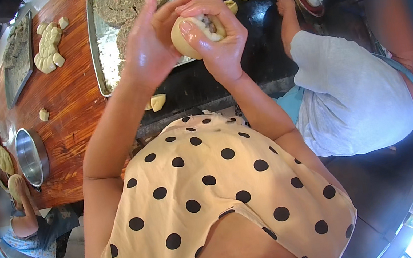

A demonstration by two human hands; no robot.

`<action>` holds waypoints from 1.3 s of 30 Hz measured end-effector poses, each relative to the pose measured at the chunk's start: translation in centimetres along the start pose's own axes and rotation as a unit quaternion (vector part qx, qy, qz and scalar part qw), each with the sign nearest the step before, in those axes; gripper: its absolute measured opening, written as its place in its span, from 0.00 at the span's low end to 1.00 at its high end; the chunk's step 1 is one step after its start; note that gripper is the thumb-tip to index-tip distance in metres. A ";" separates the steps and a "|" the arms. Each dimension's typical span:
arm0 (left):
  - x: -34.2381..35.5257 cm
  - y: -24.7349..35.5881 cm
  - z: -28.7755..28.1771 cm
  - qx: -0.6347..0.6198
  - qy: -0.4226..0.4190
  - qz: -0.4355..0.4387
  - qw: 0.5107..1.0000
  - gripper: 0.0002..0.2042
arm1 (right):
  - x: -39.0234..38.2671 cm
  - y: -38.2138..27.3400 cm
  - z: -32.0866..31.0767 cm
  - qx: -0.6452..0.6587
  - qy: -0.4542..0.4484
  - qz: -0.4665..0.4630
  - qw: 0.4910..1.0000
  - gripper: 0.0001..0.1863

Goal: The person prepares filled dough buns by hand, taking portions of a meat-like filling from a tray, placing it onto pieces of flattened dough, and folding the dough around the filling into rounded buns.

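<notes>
A round pale dough ball (pixel 183 41) is in my right hand (pixel 223 45), whose thumb presses its front while the fingers curl over the top. Crumbly grey-and-white filling shows in its opening. My left hand (pixel 150 46) is raised just left of the ball, thumb up and fingers extended toward my right fingers; whether it touches the ball is unclear. Both hands look shiny. Behind them is a metal tray (pixel 97 65) with large grey-brown masses of crumbly mixture (pixel 122 0). Small cut dough pieces (pixel 158 103) lie on the dark surface behind my left forearm.
The wooden table (pixel 79 143) holds several dough cubes (pixel 49 54), a second tray (pixel 12 97) and a metal pan (pixel 30 157). A co-worker (pixel 346 90) sits close on my right, hand at the dark table (pixel 270 38); another person (pixel 32 237) works at far left.
</notes>
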State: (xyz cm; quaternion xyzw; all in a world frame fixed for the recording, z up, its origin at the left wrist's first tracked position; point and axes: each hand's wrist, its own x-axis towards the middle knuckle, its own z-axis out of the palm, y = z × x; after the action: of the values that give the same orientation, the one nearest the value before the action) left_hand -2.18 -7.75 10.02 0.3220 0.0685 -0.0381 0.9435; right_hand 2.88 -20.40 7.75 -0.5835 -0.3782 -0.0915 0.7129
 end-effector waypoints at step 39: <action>-0.3 0.7 -4.9 -0.033 0.054 0.009 0.998 0.18 | 0.8 0.4 4.6 -0.146 -0.054 -0.166 0.974 0.09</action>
State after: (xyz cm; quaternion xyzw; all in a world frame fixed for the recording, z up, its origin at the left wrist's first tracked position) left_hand -2.87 -4.19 6.61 0.2932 0.1182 -0.0100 0.9487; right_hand 1.74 -15.89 8.12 -0.6141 -0.4901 -0.2316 0.5736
